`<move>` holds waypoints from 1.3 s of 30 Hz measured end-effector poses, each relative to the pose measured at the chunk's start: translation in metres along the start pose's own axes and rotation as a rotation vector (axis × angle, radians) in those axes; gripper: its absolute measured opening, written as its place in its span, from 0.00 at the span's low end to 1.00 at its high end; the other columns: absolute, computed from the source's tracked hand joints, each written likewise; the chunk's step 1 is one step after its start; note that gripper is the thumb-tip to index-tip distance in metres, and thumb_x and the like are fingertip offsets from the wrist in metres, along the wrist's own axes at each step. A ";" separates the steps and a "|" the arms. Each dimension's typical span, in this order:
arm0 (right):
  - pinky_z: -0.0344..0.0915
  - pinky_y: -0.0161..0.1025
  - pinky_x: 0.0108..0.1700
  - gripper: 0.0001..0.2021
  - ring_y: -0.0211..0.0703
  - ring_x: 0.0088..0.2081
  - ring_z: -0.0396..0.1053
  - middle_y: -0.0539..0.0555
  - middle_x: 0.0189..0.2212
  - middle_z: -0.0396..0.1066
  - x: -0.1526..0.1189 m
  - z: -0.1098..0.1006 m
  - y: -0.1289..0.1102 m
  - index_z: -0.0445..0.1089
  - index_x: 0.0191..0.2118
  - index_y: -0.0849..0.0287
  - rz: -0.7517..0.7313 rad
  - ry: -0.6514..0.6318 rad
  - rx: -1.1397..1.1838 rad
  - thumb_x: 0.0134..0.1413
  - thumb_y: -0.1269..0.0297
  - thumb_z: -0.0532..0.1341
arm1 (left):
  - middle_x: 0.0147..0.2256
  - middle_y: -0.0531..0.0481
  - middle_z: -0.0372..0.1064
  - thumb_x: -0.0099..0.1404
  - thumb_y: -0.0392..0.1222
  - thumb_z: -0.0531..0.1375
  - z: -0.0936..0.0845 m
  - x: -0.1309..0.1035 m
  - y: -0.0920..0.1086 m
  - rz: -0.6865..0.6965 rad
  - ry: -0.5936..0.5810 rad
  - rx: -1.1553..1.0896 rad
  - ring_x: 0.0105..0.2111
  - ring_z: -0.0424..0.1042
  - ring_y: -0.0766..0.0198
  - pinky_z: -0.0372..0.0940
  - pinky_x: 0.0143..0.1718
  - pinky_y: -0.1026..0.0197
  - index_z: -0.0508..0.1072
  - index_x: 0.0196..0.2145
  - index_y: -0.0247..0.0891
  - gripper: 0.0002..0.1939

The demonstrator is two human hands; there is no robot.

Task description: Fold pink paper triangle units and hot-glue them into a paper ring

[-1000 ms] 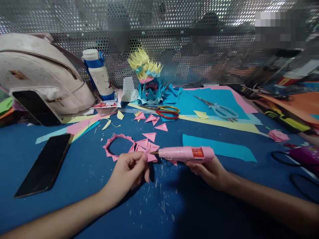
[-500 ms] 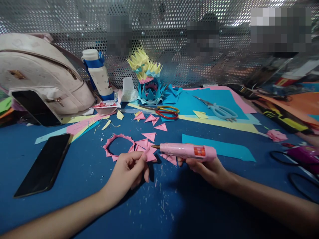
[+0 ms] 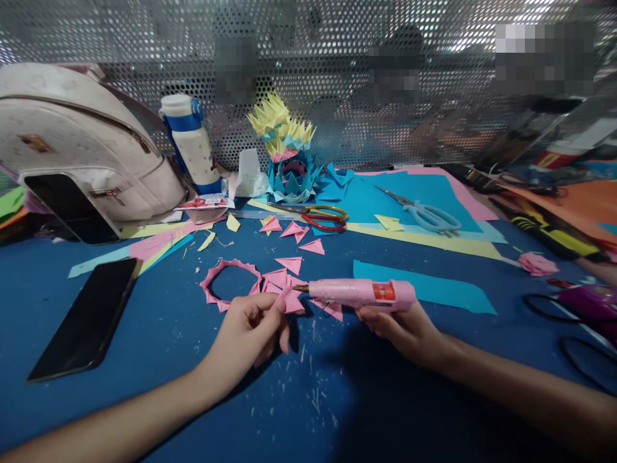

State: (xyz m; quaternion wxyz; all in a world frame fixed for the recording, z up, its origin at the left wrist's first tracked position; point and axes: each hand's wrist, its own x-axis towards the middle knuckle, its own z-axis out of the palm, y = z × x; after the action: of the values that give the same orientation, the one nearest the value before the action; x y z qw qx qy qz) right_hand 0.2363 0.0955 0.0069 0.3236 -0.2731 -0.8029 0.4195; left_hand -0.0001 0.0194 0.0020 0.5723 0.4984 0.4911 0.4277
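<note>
Between thumb and fingertips, my left hand (image 3: 253, 328) pinches a small folded pink paper piece (image 3: 286, 293). A pink glue gun (image 3: 340, 292) lies level in my right hand (image 3: 405, 331), which is wrapped around its handle. The metal nozzle points left and is at the held paper piece; whether it touches cannot be made out. Just left of my left fingers lies a pink zigzag paper ring (image 3: 212, 274). More folded pink triangles (image 3: 289, 264) are scattered behind and beside the held piece, some partly hidden by my fingers and the glue gun.
A blue paper strip (image 3: 429, 292) lies behind my right hand. Red-and-yellow scissors (image 3: 328, 220), light-blue scissors (image 3: 434, 217) and a folded-paper model (image 3: 292, 183) stand farther back. At left are a phone (image 3: 87, 321), bottle (image 3: 193, 148) and backpack (image 3: 72, 141); a purple object with black cord (image 3: 590, 302) is at right.
The glue gun has shifted slightly left and tipped a little, bringing its nozzle closer to the pink piece. My left hand stays nearly still.
</note>
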 end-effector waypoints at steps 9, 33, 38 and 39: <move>0.62 0.33 0.25 0.23 0.36 0.21 0.58 0.47 0.16 0.58 0.001 0.000 -0.003 0.63 0.22 0.57 -0.057 -0.002 0.011 0.66 0.52 0.55 | 0.11 0.57 0.55 0.68 0.61 0.55 0.000 0.000 0.000 0.002 0.007 -0.009 0.09 0.48 0.76 0.41 0.12 0.69 0.69 0.19 0.35 0.29; 0.66 0.35 0.29 0.16 0.40 0.29 0.68 0.56 0.29 0.70 0.002 -0.003 0.004 0.70 0.34 0.60 -0.069 -0.156 0.050 0.65 0.53 0.57 | 0.11 0.59 0.53 0.67 0.61 0.57 0.001 -0.001 0.001 -0.014 0.015 -0.055 0.09 0.47 0.75 0.40 0.12 0.70 0.70 0.20 0.36 0.27; 0.64 0.37 0.30 0.15 0.41 0.29 0.66 0.55 0.29 0.68 0.001 -0.003 0.007 0.68 0.33 0.60 -0.154 -0.163 -0.013 0.66 0.55 0.55 | 0.11 0.58 0.53 0.68 0.60 0.56 0.001 -0.001 0.000 -0.005 0.022 -0.036 0.09 0.48 0.76 0.41 0.12 0.70 0.70 0.20 0.36 0.28; 0.64 0.37 0.30 0.14 0.41 0.29 0.65 0.54 0.28 0.68 0.001 -0.003 0.007 0.68 0.33 0.60 -0.160 -0.159 -0.028 0.66 0.55 0.55 | 0.11 0.59 0.53 0.68 0.60 0.56 0.001 -0.001 0.000 -0.004 0.022 -0.033 0.09 0.48 0.76 0.41 0.12 0.70 0.69 0.20 0.35 0.28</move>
State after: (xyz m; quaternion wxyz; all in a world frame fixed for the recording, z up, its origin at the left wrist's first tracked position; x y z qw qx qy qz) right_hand 0.2394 0.1010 0.0020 0.2876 -0.1783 -0.8510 0.4015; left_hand 0.0010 0.0184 0.0022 0.5757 0.4832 0.4915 0.4399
